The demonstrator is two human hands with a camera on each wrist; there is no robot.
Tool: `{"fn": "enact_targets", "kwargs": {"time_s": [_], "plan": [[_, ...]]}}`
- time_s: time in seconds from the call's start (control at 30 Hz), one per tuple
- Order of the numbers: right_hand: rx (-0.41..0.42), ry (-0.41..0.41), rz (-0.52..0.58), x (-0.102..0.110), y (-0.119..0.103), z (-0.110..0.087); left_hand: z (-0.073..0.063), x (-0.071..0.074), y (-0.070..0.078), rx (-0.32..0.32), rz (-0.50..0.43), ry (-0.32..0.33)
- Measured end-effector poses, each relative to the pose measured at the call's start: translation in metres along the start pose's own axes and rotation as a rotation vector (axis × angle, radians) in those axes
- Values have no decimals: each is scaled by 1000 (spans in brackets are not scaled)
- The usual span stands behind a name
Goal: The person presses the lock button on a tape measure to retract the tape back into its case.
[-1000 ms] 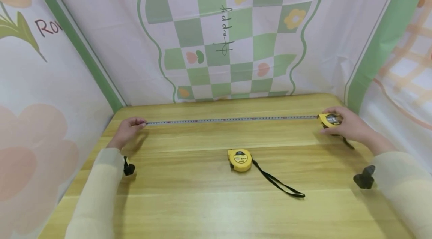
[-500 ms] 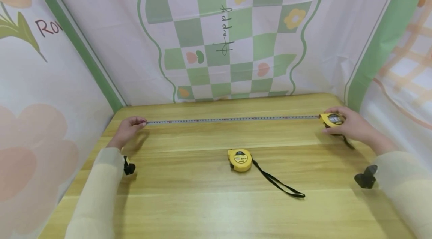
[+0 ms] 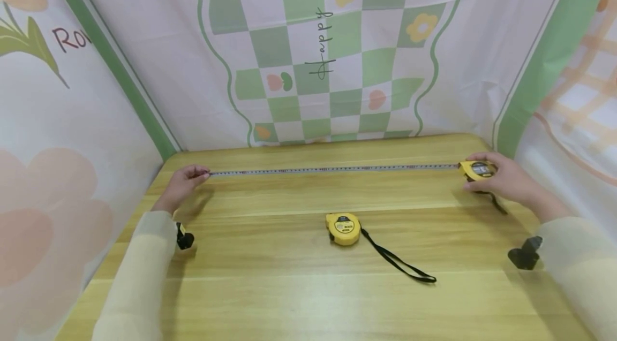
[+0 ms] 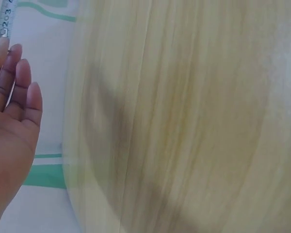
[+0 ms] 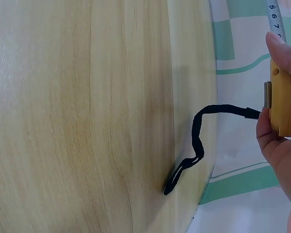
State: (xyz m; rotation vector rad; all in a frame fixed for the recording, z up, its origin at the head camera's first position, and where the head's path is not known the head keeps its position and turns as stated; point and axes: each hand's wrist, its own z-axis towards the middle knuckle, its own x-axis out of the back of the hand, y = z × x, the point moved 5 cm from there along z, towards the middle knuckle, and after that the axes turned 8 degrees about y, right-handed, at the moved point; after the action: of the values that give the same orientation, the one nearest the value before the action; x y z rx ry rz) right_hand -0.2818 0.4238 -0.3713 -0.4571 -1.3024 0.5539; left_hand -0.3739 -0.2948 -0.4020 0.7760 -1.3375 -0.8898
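Note:
My left hand point(image 3: 183, 186) pinches the free end of a metal tape blade point(image 3: 308, 171) between thumb and fingertips, at the table's far left. The blade runs nearly straight across to a yellow tape measure point(image 3: 475, 169), whose case my right hand point(image 3: 506, 180) grips at the far right. In the right wrist view the case point(image 5: 282, 102) has the thumb over its blade side, and a black wrist strap point(image 5: 198, 136) hangs from it. A second yellow tape measure point(image 3: 345, 229) lies mid-table, apart from both hands, its black strap point(image 3: 397, 259) trailing right.
The wooden table point(image 3: 270, 298) has its back edge against a patterned cloth point(image 3: 347, 62). More printed cloth point(image 3: 72, 132) hangs on the left and right. Small black wrist cameras point(image 3: 185, 237) sit at both cuffs.
My right hand has drifted slightly right with the tape measure, and a little more blade is drawn out. The left hand has barely moved, and the second tape measure lies still.

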Motion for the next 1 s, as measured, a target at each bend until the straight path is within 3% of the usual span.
{"fn": "enact_targets", "kwargs": {"time_s": [0.57, 1.0], "plan": [[-23, 4, -25, 2, -4, 0, -3, -4, 13, -24, -30, 1], [-39, -9, -13, 1, -11, 1, 3, -10, 7, 3, -55, -13]]}}
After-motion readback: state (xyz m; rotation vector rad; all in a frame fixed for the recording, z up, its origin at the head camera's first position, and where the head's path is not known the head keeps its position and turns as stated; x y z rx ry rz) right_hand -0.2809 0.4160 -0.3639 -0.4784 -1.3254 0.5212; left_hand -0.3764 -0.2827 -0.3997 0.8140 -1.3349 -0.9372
